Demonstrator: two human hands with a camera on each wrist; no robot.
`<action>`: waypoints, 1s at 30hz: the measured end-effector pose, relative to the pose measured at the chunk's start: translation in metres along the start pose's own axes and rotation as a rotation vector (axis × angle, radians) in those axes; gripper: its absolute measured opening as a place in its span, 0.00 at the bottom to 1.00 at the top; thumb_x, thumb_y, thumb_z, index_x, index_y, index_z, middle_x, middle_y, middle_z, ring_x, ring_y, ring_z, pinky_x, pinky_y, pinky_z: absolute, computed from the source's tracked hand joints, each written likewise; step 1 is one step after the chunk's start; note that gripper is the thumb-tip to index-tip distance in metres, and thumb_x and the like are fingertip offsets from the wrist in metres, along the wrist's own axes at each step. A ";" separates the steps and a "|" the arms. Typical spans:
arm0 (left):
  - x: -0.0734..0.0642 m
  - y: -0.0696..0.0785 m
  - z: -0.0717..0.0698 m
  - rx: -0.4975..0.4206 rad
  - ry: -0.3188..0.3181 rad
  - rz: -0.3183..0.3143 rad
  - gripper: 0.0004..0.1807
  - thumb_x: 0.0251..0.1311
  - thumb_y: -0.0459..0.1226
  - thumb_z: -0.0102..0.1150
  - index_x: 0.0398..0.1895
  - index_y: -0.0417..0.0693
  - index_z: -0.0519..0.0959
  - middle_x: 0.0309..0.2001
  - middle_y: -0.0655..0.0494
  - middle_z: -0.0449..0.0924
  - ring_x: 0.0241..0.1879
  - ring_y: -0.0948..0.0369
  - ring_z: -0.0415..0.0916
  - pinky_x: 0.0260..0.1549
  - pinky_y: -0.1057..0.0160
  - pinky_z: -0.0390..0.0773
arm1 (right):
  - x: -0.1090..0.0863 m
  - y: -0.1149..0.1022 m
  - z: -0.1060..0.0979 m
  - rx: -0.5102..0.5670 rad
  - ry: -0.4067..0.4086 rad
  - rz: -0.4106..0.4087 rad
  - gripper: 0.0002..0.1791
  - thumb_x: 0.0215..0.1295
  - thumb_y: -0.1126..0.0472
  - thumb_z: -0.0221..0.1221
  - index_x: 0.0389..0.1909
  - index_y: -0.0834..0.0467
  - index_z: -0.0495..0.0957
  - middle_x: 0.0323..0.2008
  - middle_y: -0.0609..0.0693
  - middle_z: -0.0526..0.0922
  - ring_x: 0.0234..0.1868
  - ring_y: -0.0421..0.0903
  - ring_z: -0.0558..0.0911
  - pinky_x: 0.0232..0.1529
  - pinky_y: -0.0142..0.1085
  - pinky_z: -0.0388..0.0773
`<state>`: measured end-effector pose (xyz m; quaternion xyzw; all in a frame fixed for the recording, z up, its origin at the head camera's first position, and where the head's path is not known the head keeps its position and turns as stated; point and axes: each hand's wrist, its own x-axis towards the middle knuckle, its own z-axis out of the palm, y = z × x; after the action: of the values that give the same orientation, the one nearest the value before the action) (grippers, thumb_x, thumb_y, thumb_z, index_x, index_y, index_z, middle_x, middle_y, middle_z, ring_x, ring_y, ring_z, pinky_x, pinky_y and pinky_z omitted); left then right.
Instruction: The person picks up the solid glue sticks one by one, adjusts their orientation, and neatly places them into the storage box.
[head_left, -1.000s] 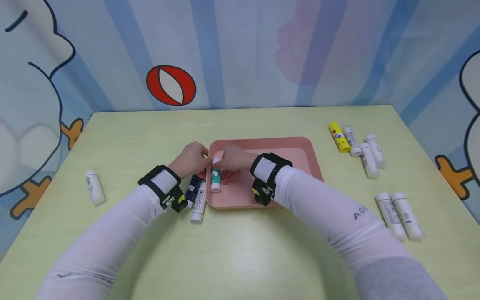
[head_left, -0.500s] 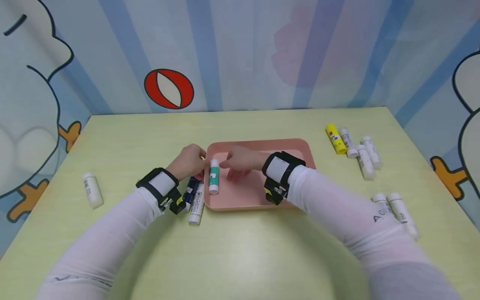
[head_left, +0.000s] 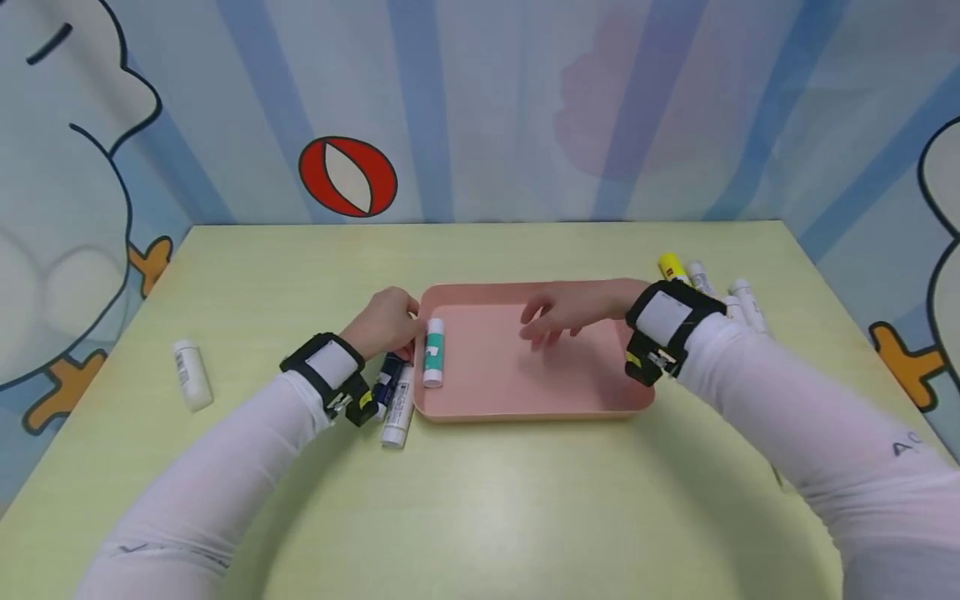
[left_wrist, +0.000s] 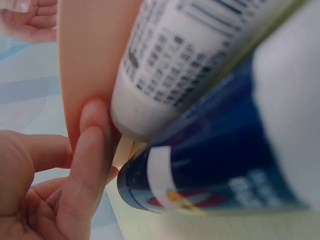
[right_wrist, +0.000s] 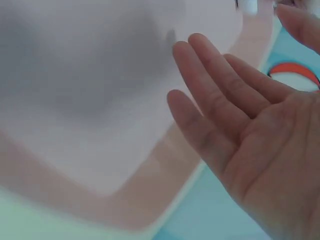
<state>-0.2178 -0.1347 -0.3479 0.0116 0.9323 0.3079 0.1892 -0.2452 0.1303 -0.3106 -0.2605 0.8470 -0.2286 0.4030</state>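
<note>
Looking down, we see a white stick point(head_left: 398, 415) and a blue stick point(head_left: 387, 379) just on our side of our left hand point(head_left: 384, 323). That hand pinches the side of the tray point(head_left: 517, 396). The green stick point(head_left: 433, 354) lies in the tray, just right of our left hand and well left of our right hand point(head_left: 573, 308), so the left is nearer. It points longways away from us, along the tray's side. Our right hand is over the tray, fingers loose, holding nothing. Farther off, to the right of both hands, a yellow stick point(head_left: 672, 267) peeks out.
</note>
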 end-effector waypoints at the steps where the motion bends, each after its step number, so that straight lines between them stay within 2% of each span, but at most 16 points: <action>1: 0.000 0.000 0.000 -0.004 -0.002 -0.001 0.15 0.60 0.35 0.49 0.48 0.37 0.73 0.29 0.46 0.77 0.21 0.59 0.76 0.22 0.65 0.76 | -0.005 0.003 -0.004 0.003 0.004 -0.002 0.34 0.62 0.43 0.51 0.61 0.61 0.61 0.46 0.51 0.78 0.48 0.45 0.76 0.50 0.44 0.68; 7: 0.000 0.002 0.001 -0.002 -0.001 0.010 0.14 0.61 0.35 0.48 0.48 0.37 0.73 0.28 0.47 0.77 0.21 0.59 0.76 0.22 0.65 0.76 | -0.036 0.021 -0.030 0.019 0.105 0.009 0.32 0.63 0.46 0.51 0.61 0.62 0.61 0.50 0.56 0.76 0.49 0.47 0.75 0.51 0.46 0.68; 11: -0.001 0.002 0.001 0.005 0.002 0.019 0.14 0.61 0.35 0.48 0.47 0.37 0.73 0.26 0.47 0.77 0.20 0.59 0.76 0.22 0.65 0.75 | -0.050 0.034 -0.042 0.064 0.233 0.013 0.30 0.65 0.47 0.49 0.61 0.62 0.62 0.51 0.58 0.75 0.50 0.49 0.75 0.49 0.45 0.69; 16: -0.001 0.004 0.002 -0.008 -0.011 -0.009 0.15 0.61 0.36 0.48 0.48 0.37 0.73 0.27 0.47 0.77 0.21 0.58 0.76 0.23 0.65 0.75 | -0.060 0.059 -0.051 0.103 0.422 0.041 0.33 0.65 0.43 0.47 0.62 0.62 0.59 0.55 0.62 0.70 0.54 0.54 0.71 0.50 0.47 0.68; 25: 0.000 0.004 0.001 0.003 -0.012 -0.019 0.15 0.61 0.36 0.49 0.48 0.38 0.73 0.30 0.46 0.76 0.22 0.58 0.76 0.23 0.65 0.75 | -0.057 0.104 -0.053 -0.006 0.664 0.218 0.48 0.62 0.39 0.47 0.68 0.66 0.35 0.62 0.71 0.52 0.59 0.66 0.59 0.54 0.55 0.61; 30: -0.003 0.001 0.001 -0.038 -0.015 0.002 0.13 0.62 0.35 0.48 0.46 0.37 0.74 0.28 0.47 0.77 0.22 0.58 0.76 0.23 0.65 0.76 | -0.049 0.125 -0.047 -0.157 0.737 0.322 0.47 0.61 0.42 0.49 0.66 0.70 0.38 0.58 0.76 0.52 0.52 0.68 0.65 0.50 0.57 0.63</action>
<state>-0.2148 -0.1332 -0.3471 0.0112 0.9248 0.3258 0.1960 -0.2883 0.2638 -0.3312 -0.0552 0.9795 -0.1754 0.0820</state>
